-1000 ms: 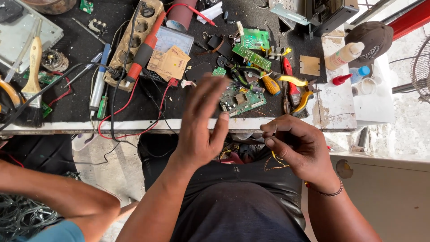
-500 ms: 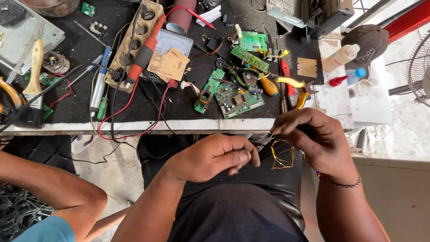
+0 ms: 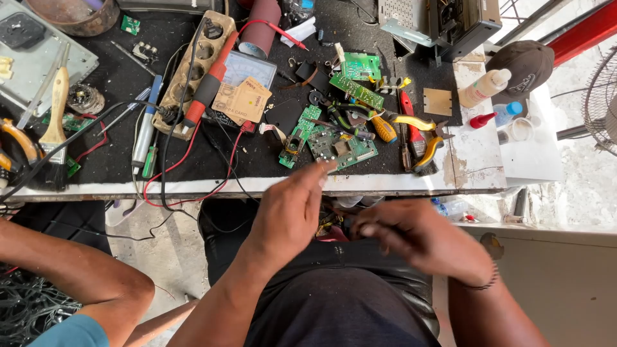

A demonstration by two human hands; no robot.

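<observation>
The left hand [image 3: 289,215] is raised over the lap with fingers stretched toward the bench edge, blurred. The right hand [image 3: 421,238] is curled low beside it, fingertips pinched on something too small to tell. Just beyond, on the black-topped workbench [image 3: 475,160], lie a green circuit board [image 3: 340,148], yellow-handled pliers [image 3: 427,138] and a red probe [image 3: 205,90]. Another person's arm [image 3: 71,273] shows at lower left.

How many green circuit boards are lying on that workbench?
At least 5: two near the top centre, a large one beside a narrow one by the front edge, and a tiny one top left. Clutter may hide more.
</observation>
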